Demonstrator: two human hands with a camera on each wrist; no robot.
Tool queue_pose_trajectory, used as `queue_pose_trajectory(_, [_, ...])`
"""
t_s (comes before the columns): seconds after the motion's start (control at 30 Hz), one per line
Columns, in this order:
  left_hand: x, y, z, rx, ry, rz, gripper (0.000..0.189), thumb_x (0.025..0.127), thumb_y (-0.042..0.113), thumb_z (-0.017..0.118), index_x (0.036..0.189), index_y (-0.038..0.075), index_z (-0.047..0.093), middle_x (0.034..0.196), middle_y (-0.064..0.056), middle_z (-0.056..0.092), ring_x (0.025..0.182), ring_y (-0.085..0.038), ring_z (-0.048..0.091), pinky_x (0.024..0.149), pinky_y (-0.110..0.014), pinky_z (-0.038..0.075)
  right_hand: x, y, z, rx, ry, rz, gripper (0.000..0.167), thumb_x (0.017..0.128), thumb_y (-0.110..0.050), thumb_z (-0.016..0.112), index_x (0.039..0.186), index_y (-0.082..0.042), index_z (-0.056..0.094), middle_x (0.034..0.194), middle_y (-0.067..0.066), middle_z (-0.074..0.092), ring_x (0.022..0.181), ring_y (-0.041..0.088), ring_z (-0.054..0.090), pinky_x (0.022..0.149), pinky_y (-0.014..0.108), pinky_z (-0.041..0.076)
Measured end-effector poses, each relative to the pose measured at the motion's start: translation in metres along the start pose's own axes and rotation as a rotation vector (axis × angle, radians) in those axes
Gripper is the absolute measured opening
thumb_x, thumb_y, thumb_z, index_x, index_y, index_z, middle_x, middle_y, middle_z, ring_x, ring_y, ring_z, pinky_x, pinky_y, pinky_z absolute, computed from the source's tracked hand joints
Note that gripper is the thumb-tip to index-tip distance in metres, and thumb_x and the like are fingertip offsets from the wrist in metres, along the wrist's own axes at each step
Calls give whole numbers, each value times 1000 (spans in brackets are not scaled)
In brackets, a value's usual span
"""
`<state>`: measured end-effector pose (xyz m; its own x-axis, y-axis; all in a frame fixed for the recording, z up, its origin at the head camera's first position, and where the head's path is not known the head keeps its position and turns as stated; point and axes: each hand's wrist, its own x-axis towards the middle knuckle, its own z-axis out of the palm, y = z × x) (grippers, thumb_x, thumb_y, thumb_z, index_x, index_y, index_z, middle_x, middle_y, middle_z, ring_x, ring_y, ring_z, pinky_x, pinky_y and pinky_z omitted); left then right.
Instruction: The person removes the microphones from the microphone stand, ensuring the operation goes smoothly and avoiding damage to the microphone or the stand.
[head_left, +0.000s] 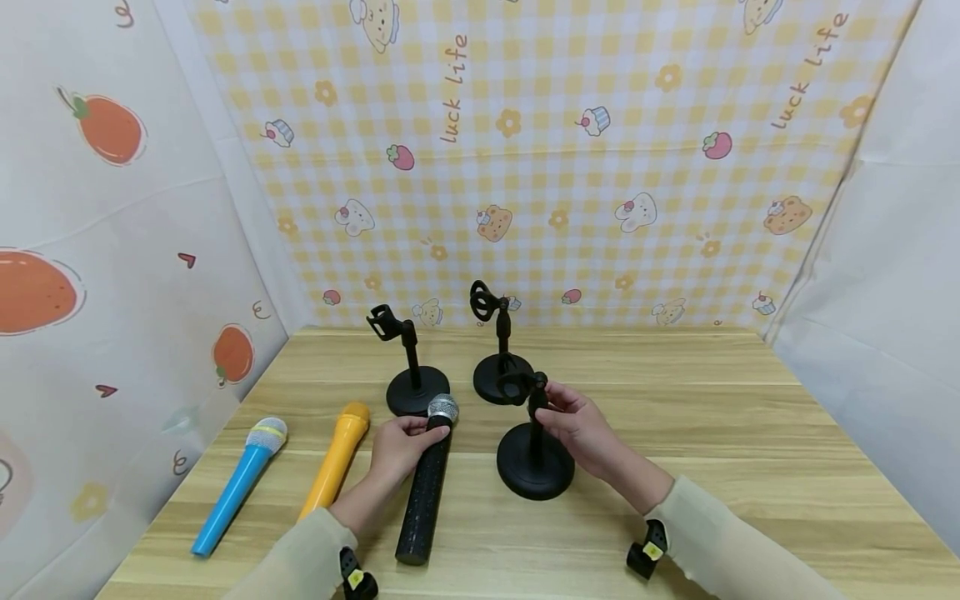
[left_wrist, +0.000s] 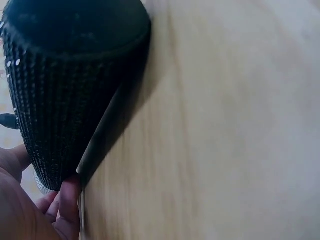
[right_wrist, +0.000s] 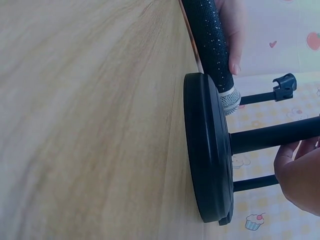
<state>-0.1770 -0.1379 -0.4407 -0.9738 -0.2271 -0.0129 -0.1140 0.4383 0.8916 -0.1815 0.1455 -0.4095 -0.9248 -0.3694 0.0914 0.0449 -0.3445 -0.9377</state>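
Observation:
My left hand (head_left: 401, 450) grips a black microphone (head_left: 426, 492) with a silver mesh head, thumb across its upper part. In the left wrist view the textured microphone (left_wrist: 55, 100) runs from its broad butt end down to the fingers. With my right hand (head_left: 577, 429) I pinch the post of a black microphone stand (head_left: 536, 462) below its clip. The stand's round base (right_wrist: 207, 150) sits on the table in the right wrist view, and beyond it the left hand (right_wrist: 232, 30) holds the microphone.
Two more black microphone stands, a left one (head_left: 417, 387) and a middle one (head_left: 495, 379), stand behind the hands. On the left lie a yellow microphone (head_left: 336, 458), partly behind my left forearm, and a blue microphone (head_left: 238, 492). A patterned cloth (head_left: 540, 183) hangs behind the wooden table (head_left: 675, 392).

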Motion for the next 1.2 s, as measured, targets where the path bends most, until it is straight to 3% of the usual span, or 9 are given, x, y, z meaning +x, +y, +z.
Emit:
queue_pose_trajectory(0.7, [0, 0, -1, -3, 10, -7, 45, 77, 28, 83, 105, -5, 69, 92, -11, 67, 82, -21, 62, 69, -31, 52, 3, -2, 0, 10, 8, -3, 28, 91, 4, 62, 99, -22, 68, 104, 0, 57, 93, 11, 59, 85, 26, 49])
queue_pose_trajectory(1.2, [-1, 0, 0, 4, 8, 5, 46, 78, 28, 83, 105, -6, 69, 93, -11, 67, 83, -21, 62, 70, -33, 53, 9, -21, -6, 72, 71, -92, 33, 91, 6, 62, 98, -25, 72, 100, -4, 62, 92, 11, 62, 82, 26, 51])
